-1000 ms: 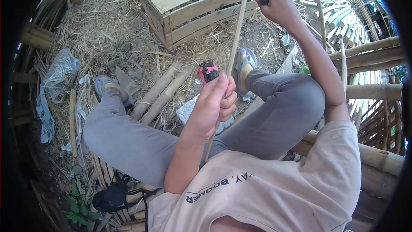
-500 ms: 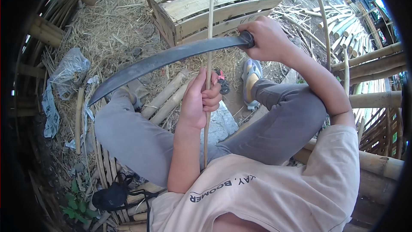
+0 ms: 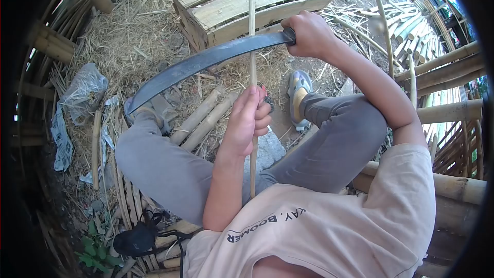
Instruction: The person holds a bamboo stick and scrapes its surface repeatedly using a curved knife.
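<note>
My left hand (image 3: 249, 120) is wrapped round a thin bamboo strip (image 3: 252, 68), which stands upright with its lower end near my shirt. Above it, my right hand (image 3: 309, 36) grips the dark handle of a long curved machete (image 3: 206, 60). The blade points left and crosses the strip above my left fist, against or very near it. A pale stone block (image 3: 268, 149) lies between my legs below my left hand. A small red and black item is mostly hidden behind my left fingers.
A slatted wooden crate (image 3: 247, 7) stands ahead. Two bamboo poles (image 3: 203, 118) and a clear plastic bag (image 3: 87, 92) lie on the straw-strewn ground. Bamboo rails (image 3: 447, 113) run along the right. A black bag (image 3: 135, 239) sits at lower left, by split bamboo.
The machete swung from beyond the strip, edge-on, to a broad sideways position across it. Since the middle frame, it has moved slightly up the strip with my right hand. My left hand still holds the strip.
</note>
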Available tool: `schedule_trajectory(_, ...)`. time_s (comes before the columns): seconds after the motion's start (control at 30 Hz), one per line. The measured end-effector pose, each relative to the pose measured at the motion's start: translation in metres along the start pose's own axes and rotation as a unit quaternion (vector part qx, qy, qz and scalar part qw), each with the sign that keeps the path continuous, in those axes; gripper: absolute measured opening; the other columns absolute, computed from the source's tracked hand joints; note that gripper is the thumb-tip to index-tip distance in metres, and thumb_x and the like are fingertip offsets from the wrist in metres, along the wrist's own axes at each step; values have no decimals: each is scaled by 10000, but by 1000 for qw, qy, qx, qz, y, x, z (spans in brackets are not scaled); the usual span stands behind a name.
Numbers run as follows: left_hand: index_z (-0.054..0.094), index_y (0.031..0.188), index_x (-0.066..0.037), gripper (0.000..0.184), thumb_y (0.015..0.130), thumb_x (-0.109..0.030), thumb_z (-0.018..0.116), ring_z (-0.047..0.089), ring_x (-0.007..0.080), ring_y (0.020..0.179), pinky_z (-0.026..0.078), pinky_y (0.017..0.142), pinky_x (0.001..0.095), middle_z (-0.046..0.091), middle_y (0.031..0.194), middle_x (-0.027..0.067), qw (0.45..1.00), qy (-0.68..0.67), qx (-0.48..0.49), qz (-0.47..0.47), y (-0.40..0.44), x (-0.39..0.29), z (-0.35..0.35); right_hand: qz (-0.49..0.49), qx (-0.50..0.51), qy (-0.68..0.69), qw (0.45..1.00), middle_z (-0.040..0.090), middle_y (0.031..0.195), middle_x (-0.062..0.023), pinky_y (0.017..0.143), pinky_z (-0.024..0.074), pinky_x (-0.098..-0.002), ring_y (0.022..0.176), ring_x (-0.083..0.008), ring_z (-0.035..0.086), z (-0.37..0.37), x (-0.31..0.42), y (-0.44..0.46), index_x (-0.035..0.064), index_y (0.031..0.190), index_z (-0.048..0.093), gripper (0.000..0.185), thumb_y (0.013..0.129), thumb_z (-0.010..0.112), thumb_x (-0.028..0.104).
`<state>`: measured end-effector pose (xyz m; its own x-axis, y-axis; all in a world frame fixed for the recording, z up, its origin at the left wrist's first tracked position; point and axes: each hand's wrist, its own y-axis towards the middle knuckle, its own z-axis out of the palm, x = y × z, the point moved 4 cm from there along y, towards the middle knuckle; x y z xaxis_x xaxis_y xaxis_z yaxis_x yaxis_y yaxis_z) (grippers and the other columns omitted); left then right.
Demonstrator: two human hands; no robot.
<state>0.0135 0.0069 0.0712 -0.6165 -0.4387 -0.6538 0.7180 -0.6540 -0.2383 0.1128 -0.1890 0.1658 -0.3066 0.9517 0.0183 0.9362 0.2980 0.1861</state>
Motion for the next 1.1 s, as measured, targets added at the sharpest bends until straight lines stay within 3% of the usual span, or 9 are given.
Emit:
schedule_trajectory(0.27, 415, 882, -178, 319, 1106, -404, 388, 211, -5, 480, 153, 399, 187, 269, 635, -103, 1000, 2, -10, -1, -2, -2, 1, 25, -12, -45, 999, 698, 735, -160, 706, 572, -457, 737, -353, 705, -5, -20, 4, 87, 857, 749, 242, 639, 760, 193)
schedule_trajectory(0.37, 420, 875, -172, 325, 1103, -402, 402, 216, -6, 480, 155, 397, 186, 268, 634, -104, 1000, 12, 0, -7, -6, 1, 6, 134, -89, -48, 986, 699, 738, -166, 714, 571, -463, 738, -351, 706, -9, -68, 8, 77, 854, 744, 196, 708, 727, 207)
schedule_trajectory(0.4, 421, 872, -169, 327, 1102, -402, 408, 219, -7, 481, 156, 396, 186, 268, 634, -105, 1000, 20, 6, -10, -6, 2, 9, 173, -73, -41, 981, 694, 720, -167, 714, 560, -455, 728, -350, 703, -10, -78, 8, 65, 859, 741, 207, 791, 712, 259)
schedule_trajectory(0.5, 426, 873, -161, 326, 1100, -395, 420, 224, -7, 480, 155, 394, 187, 275, 633, -103, 999, 18, 49, 2, -4, 2, 14, 199, -80, 24, 977, 685, 695, -158, 698, 546, -443, 713, -350, 696, -10, -85, -2, 56, 837, 734, 279, 854, 706, 333)
schedule_trajectory(0.63, 434, 871, -151, 324, 1094, -385, 445, 225, -3, 474, 152, 390, 185, 279, 624, -101, 1000, 10, -14, 13, 3, -5, 0, 90, -111, 81, 986, 562, 556, -143, 558, 413, -406, 531, -313, 553, -17, -56, -7, -13, 706, 629, 471, 903, 726, 404)
schedule_trajectory(0.73, 445, 874, -151, 341, 1094, -411, 423, 217, -1, 470, 149, 384, 187, 277, 616, -100, 1000, -15, 5, 9, 6, -5, -2, 59, -52, 94, 992, 564, 564, -150, 555, 412, -423, 544, -327, 571, -25, -21, -10, -9, 713, 633, 399, 873, 743, 341)
schedule_trajectory(0.87, 454, 878, -149, 388, 1097, -458, 372, 209, 2, 465, 147, 383, 189, 273, 605, -98, 996, -83, 26, -18, 12, -3, -5, -18, 6, 78, 997, 655, 643, -146, 617, 527, -461, 672, -379, 668, -15, 8, -10, 56, 783, 721, 195, 747, 755, 245)
schedule_trajectory(1.0, 462, 886, -145, 397, 1100, -461, 351, 204, 4, 462, 147, 385, 192, 273, 600, -99, 999, -35, -41, -6, 14, -1, -9, -25, 92, 27, 995, 668, 667, -158, 657, 559, -462, 707, -374, 686, -6, 31, -12, 78, 850, 754, 224, 644, 716, 158)
schedule_trajectory(1.1, 465, 897, -143, 388, 1103, -449, 347, 209, 4, 463, 145, 388, 198, 281, 606, -100, 996, 11, -94, 7, 15, 6, -10, -68, 44, 11, 997, 641, 633, -157, 636, 527, -477, 655, -389, 652, 10, 29, -15, 68, 780, 719, 194, 612, 721, 165)
